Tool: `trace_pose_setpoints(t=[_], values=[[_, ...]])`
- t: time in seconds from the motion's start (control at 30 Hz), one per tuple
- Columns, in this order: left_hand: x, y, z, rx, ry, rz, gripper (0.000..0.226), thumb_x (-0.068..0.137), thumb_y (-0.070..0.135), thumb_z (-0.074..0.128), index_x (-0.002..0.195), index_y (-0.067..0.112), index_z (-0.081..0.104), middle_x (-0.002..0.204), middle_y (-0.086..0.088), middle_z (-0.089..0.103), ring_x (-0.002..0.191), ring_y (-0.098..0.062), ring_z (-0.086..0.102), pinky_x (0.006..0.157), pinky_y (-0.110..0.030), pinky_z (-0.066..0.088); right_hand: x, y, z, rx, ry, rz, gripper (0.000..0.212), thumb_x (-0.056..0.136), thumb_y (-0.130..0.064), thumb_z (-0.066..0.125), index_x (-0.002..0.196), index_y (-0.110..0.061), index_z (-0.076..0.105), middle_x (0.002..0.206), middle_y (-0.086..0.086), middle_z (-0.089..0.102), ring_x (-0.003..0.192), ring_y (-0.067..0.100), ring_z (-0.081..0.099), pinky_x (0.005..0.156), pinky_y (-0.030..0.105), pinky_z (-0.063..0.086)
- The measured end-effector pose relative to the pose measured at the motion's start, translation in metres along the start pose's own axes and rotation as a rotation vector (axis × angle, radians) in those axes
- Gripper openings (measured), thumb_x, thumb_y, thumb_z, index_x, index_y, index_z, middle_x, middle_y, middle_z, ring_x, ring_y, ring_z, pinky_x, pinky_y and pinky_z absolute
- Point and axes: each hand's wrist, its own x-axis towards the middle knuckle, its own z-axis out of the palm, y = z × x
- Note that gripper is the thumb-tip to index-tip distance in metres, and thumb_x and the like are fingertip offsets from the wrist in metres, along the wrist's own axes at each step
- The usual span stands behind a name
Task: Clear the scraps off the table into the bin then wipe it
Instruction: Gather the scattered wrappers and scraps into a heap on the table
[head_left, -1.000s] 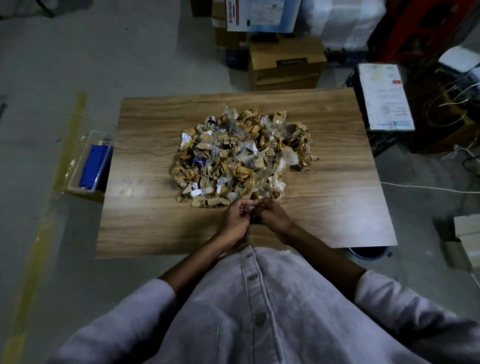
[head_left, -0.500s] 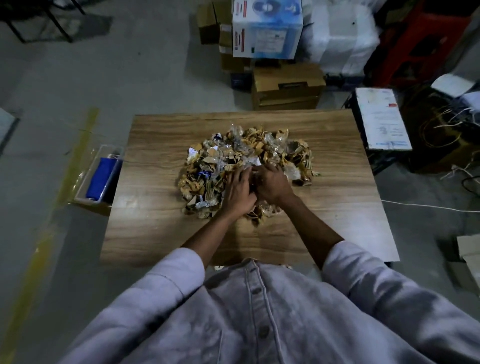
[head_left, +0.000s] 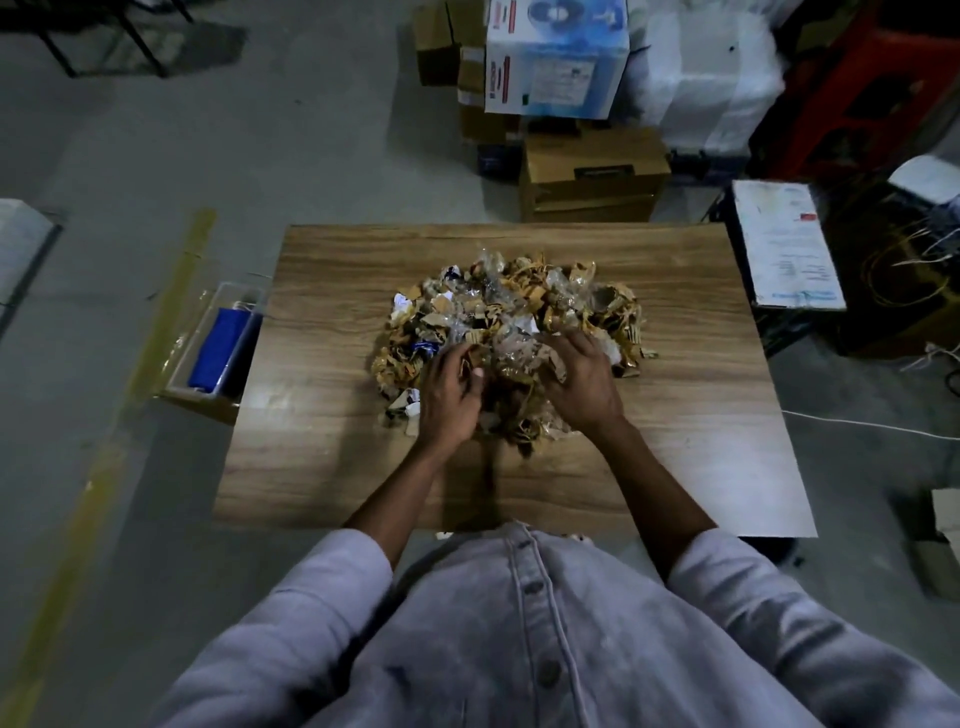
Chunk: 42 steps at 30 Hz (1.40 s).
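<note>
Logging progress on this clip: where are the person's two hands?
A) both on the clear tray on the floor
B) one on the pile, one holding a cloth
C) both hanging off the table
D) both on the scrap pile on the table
D: the left hand and the right hand both rest on the near side of the scrap pile on the table.

Storeroom or warehouse, bare concrete floor (head_left: 218, 135), stacked cardboard boxes (head_left: 592, 174), loose cables (head_left: 914, 260), yellow floor line (head_left: 166, 322)
</note>
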Motion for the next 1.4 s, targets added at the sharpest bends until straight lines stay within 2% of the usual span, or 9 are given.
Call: trace_pose_setpoints(t=[0.17,0.3,0.47,0.67,0.77,0.93,1.03,1.13,1.4], values=[[0.017,-0.058,-0.024,0.143,0.339,-0.240,0.047,0.084,0.027,0.070,0.129,0.013,0.064,0.131,-0.017,0.063,0.132,-0.040,0.048,0.112,-0.054,0.033,-0.010,0.038,-0.017,0.113,0.169,0.246,0.054,0.096,-0.048,0.054,0.141,-0.020,0.061,0.154,0.015,0.049,0.140,0.037,0.045,0.105,0.061,0.048],[0.041,-0.089,-0.040,0.146,0.292,-0.427,0.062,0.088,0.037,0.070,0.145,0.019,0.051,0.154,-0.014,0.045,0.146,-0.038,0.030,0.117,-0.054,0.024,-0.026,0.052,-0.007,0.144,0.187,0.385,0.056,0.097,-0.040,0.064,0.146,-0.016,0.057,0.150,0.019,0.054,0.143,0.037,0.041,0.114,0.053,0.039],[0.072,-0.119,-0.042,-0.048,0.176,-0.440,0.067,0.094,0.042,0.066,0.153,0.022,0.042,0.162,-0.013,0.032,0.149,-0.036,0.026,0.120,-0.050,0.024,-0.041,0.050,0.017,0.143,0.125,0.421,0.054,0.095,-0.044,0.064,0.140,-0.014,0.062,0.153,0.016,0.050,0.142,0.036,0.039,0.114,0.052,0.039],[0.080,-0.097,-0.016,-0.354,-0.086,-0.357,0.085,0.083,0.051,0.067,0.158,0.028,0.033,0.162,-0.008,0.027,0.144,-0.025,0.035,0.107,-0.030,0.033,-0.038,0.040,0.032,0.137,0.159,0.475,0.048,0.098,-0.027,0.071,0.144,-0.016,0.059,0.156,0.015,0.047,0.144,0.036,0.037,0.116,0.053,0.037],[0.085,-0.101,-0.008,-0.381,-0.072,-0.341,0.092,0.074,0.063,0.062,0.156,0.030,0.036,0.160,-0.004,0.033,0.143,-0.023,0.037,0.114,-0.039,0.037,-0.036,0.033,0.034,0.148,0.164,0.478,0.050,0.098,-0.031,0.070,0.145,-0.017,0.059,0.156,0.014,0.047,0.143,0.036,0.038,0.116,0.050,0.037],[0.087,-0.088,-0.012,-0.066,0.069,-0.078,0.087,0.083,0.068,0.052,0.155,0.021,0.039,0.163,-0.013,0.031,0.151,-0.032,0.023,0.122,-0.054,0.019,-0.038,0.040,0.021,0.195,0.241,0.567,0.043,0.100,-0.038,0.068,0.140,-0.025,0.061,0.158,0.011,0.045,0.149,0.029,0.032,0.115,0.040,0.033],[0.081,-0.044,-0.004,-0.004,-0.012,0.225,0.079,0.089,0.067,0.048,0.155,0.024,0.039,0.166,-0.008,0.025,0.155,-0.026,0.017,0.125,-0.046,0.004,-0.038,0.046,0.013,0.238,0.302,0.648,0.047,0.101,-0.041,0.066,0.144,-0.024,0.059,0.161,0.012,0.042,0.151,0.028,0.030,0.118,0.041,0.030],[0.072,-0.003,0.023,0.120,-0.150,0.399,0.079,0.089,0.070,0.043,0.156,0.029,0.036,0.169,-0.005,0.018,0.156,-0.027,0.012,0.125,-0.055,0.001,-0.038,0.051,0.010,0.274,0.334,0.691,0.048,0.100,-0.043,0.066,0.144,-0.025,0.059,0.161,0.011,0.042,0.151,0.027,0.031,0.119,0.042,0.029],[0.069,0.017,0.074,0.492,-0.477,0.221,0.077,0.090,0.079,0.036,0.157,0.050,0.015,0.170,0.003,-0.015,0.155,-0.031,-0.019,0.112,-0.078,-0.006,0.011,0.098,-0.004,0.591,0.436,0.825,0.067,0.087,-0.059,0.070,0.146,-0.033,0.054,0.153,0.002,0.050,0.144,0.024,0.042,0.118,0.049,0.040]])
